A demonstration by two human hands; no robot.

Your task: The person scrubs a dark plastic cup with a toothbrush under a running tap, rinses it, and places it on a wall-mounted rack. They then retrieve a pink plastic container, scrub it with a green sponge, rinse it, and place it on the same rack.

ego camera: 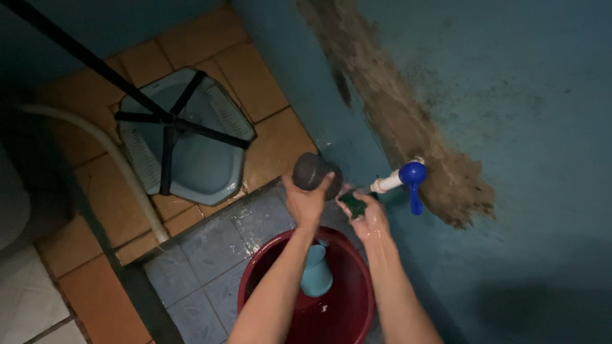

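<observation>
A dark, round, bowl-like vessel was held up in the air above the rim of a red bucket, tilted so its rounded underside faced the camera. It looked dull grey-black and wet. Just beside it, close to the white tap with the blue handle, was 1 small dark green scrubbing pad, flat and squarish, gripped between fingers.

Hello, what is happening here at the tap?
A person is washing up by a blue wall. The left hand holds a dark round object, tilted up. The right hand grips a green sponge just below a white tap with a blue handle. Under both arms sits a red bucket with a light blue jug inside. A squat toilet lies behind, on orange tiles.
</observation>
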